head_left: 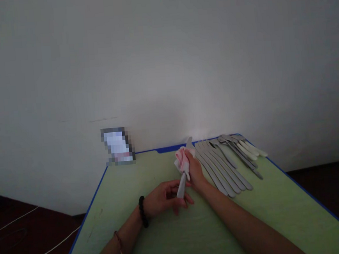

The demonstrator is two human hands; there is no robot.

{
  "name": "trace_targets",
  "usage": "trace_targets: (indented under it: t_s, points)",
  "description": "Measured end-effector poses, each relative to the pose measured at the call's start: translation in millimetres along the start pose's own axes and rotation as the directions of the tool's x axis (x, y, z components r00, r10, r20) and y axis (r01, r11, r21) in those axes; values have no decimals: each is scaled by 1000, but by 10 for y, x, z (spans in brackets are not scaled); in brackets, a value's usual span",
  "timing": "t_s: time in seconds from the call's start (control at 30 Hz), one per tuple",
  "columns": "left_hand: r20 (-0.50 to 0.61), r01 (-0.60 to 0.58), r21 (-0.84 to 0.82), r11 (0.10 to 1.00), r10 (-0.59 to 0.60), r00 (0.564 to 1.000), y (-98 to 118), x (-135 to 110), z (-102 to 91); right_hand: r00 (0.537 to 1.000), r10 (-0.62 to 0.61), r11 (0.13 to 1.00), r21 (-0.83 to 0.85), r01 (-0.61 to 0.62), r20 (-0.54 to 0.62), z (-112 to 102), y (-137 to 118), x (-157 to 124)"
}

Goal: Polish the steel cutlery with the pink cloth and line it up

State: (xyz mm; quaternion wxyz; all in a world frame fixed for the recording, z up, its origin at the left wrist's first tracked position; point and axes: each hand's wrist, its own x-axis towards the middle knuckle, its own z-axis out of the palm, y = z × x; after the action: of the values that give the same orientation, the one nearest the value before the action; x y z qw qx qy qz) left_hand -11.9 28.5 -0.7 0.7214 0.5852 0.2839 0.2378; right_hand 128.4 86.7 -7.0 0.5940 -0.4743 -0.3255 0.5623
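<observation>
A table knife [181,188] is held above the table, its blade tip pointing away toward the wall and its handle toward me. My left hand [160,198] has its fingers curled around the handle's lower end. Wrapped about the middle of the knife is a crumpled pink and white cloth [182,162], and my right hand [195,172] grips it. Part of the blade is hidden inside the cloth. Just right of my right hand, several table knives [220,174] lie side by side on the green table [143,170].
Forks and spoons [236,149] lie in a loose pile at the back right. Beside them are some white-handled utensils [252,151]. A blurred-out phone-like screen [118,144] stands at the back left corner. A pale wall [164,64] rises behind the table.
</observation>
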Motion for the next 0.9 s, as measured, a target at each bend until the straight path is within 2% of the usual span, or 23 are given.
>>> trace_targets:
  t_s: [0.1, 0.2, 0.33, 0.5, 0.67, 0.77, 0.9]
  points:
    - [-34, 36, 47, 998, -34, 999, -17, 15, -9, 997, 76, 995, 72, -75, -3, 5, -21, 7]
    - [-133, 34, 150, 988, -14, 991, -32, 33, -37, 995, 75, 995, 54, -79, 60, 15, -27, -24]
    - [-265, 20, 263, 964, 52, 963, -60, 38, -125, 980, 17, 995, -104, 3, 197, 21, -8, -91]
    - [-298, 3, 287, 958, 86, 951, -83, 19, -182, 945, -56, 975, -184, 121, 322, 32, -18, -155]
    - [-265, -36, 256, 966, 106, 958, -35, -12, -165, 953, -139, 948, -242, 207, 271, 72, -37, -208]
    - [-267, -51, 234, 971, 115, 957, -5, -20, -162, 965, -153, 944, -256, 206, 212, 79, -41, -214]
    - [-322, -66, 207, 976, 131, 938, -4, 12, -164, 978, -164, 955, -226, 189, 127, 67, -41, -191]
